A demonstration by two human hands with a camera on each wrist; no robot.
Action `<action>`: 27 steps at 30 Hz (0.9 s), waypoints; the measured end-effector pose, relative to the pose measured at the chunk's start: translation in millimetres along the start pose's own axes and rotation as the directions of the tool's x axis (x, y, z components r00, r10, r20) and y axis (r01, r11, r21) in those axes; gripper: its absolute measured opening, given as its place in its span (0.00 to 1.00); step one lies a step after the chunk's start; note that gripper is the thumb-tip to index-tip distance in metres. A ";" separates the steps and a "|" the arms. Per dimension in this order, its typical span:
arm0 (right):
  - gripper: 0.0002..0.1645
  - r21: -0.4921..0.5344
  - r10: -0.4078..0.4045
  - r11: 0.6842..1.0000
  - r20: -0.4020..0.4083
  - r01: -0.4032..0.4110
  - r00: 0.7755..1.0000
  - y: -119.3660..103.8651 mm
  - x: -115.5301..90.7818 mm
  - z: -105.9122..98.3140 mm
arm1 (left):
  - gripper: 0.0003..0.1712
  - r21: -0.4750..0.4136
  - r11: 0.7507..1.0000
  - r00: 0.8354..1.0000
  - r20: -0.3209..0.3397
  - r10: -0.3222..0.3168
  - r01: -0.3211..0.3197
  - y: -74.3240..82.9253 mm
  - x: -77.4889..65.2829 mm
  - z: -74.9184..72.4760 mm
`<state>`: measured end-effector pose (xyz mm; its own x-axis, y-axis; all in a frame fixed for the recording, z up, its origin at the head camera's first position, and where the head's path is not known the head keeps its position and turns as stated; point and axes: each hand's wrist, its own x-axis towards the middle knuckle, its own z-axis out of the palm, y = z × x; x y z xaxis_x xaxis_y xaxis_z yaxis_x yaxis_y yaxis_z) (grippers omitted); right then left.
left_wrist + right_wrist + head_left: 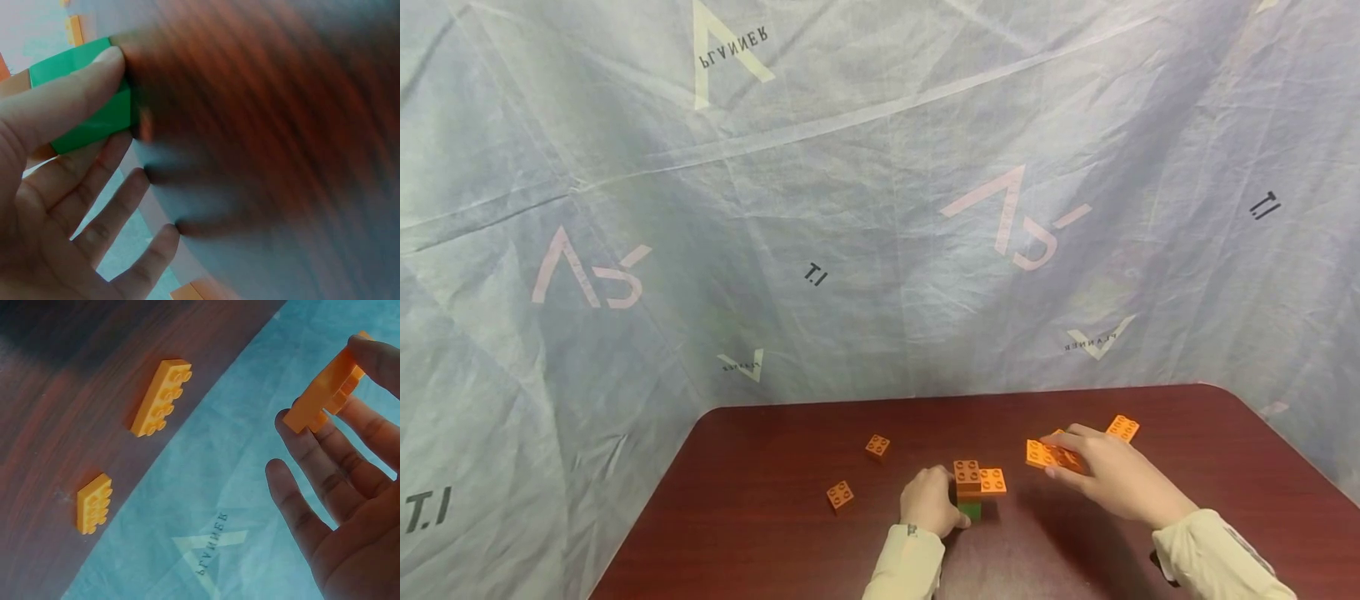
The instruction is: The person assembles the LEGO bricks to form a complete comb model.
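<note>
My left hand (928, 502) grips a small stack from its left side, thumb toward the front. Its base is a green block (87, 59), which the left wrist view shows between thumb and fingers. Above the green sit a flat orange brick (994, 481), jutting out to the right, and a brown four-stud brick (967, 475) on top. To the right, my right hand (1108, 464) pinches a long orange brick (322, 390) between thumb and fingertips, raised over the table. In the right wrist view its studs face the palm.
Two brown four-stud bricks lie left of the stack, one farther back (877, 447) and one nearer (840, 496). Beyond my right hand are two more orange bricks, one long (161, 399) and one (94, 505) beside it. A printed cloth (880, 317) hangs behind the dark red table (760, 542).
</note>
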<state>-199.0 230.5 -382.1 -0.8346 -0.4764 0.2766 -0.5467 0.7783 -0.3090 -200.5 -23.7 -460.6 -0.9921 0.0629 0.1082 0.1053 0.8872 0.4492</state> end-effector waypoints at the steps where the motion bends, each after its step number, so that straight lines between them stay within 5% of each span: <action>1: 0.24 0.003 -0.004 1.000 0.000 0.004 1.000 -1.9 0.8 -0.1 | 0.32 -0.001 1.000 1.000 0.000 -0.001 0.001 0.0 0.0 0.1; 27: 0.21 -0.008 -0.115 0.993 -0.004 0.115 0.993 -30.2 16.9 -0.1 | 0.32 -0.011 1.000 0.999 -0.028 0.023 -0.024 0.4 -1.9 -4.0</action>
<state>-196.6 199.0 -368.1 -0.7662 -0.5607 0.3140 -0.6381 0.7220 -0.2676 -198.3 -25.3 -457.1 -0.9871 0.0705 0.1439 0.1294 0.8805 0.4560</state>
